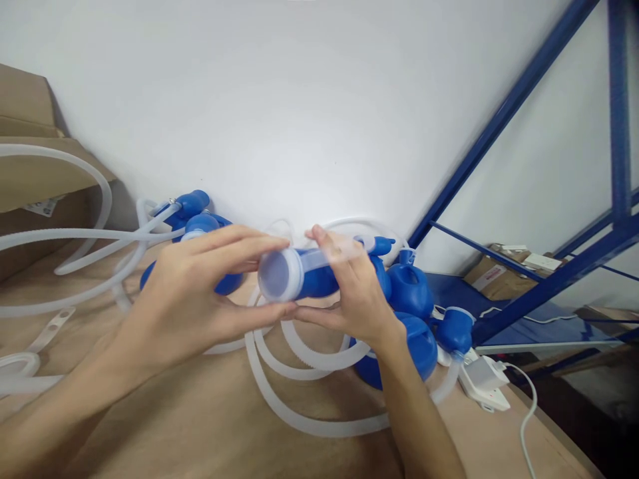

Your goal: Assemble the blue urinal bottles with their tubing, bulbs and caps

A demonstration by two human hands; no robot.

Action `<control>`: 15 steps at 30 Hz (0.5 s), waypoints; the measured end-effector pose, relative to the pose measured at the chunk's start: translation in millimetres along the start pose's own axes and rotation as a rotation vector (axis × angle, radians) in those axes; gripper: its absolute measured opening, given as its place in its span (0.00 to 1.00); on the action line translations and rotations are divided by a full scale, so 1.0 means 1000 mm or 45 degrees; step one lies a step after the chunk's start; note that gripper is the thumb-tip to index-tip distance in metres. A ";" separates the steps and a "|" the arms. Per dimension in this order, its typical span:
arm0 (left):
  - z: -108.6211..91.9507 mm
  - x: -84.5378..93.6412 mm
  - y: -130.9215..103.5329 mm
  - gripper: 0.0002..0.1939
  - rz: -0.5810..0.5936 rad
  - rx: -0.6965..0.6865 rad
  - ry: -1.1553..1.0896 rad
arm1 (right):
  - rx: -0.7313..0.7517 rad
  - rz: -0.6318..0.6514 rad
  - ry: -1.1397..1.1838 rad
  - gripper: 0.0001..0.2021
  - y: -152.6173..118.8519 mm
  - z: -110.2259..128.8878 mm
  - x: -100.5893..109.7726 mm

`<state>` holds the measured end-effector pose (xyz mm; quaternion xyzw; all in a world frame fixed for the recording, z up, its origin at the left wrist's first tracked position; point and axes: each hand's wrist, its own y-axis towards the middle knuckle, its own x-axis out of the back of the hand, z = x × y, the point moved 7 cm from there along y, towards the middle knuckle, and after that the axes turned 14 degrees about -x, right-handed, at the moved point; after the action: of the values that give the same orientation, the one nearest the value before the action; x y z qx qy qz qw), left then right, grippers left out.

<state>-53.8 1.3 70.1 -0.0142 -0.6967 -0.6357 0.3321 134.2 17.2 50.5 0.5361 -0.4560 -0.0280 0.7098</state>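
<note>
Both hands hold a blue part (317, 282) with a translucent white cap (281, 275) on its left end, raised above the table at the centre. My left hand (200, 286) has its thumb below the cap and its fingers above it. Around the blue body, my right hand (349, 286) is closed, its fingers partly blurred. A translucent strip or tube runs along the top of the part towards the right. Coils of clear ribbed hose (319, 426) lie on the table beneath the hands.
Blue containers (409, 293) stand right of the hands; more blue parts (192, 203) and hoses are at left. Cardboard boxes (40, 166) sit at far left. A white power strip (484, 389) lies on the wooden table (200, 426), near a blue metal rack (509, 110).
</note>
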 end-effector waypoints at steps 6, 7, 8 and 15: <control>0.037 0.007 -0.016 0.26 -0.147 0.519 0.049 | -0.270 0.007 -0.014 0.53 -0.001 -0.029 -0.002; 0.035 0.006 -0.017 0.27 -0.125 0.534 0.071 | -0.289 0.044 0.010 0.53 -0.001 -0.030 -0.006; 0.031 0.005 -0.016 0.27 -0.106 0.525 0.091 | -0.290 0.088 0.032 0.51 -0.001 -0.030 -0.011; 0.010 0.004 -0.005 0.25 -0.070 0.392 0.086 | -0.154 0.172 0.064 0.35 0.000 -0.020 -0.016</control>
<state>-63.8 7.7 67.9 0.0772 -0.7744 -0.5305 0.3359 138.4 40.8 40.6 0.4609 -0.4709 0.0060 0.7522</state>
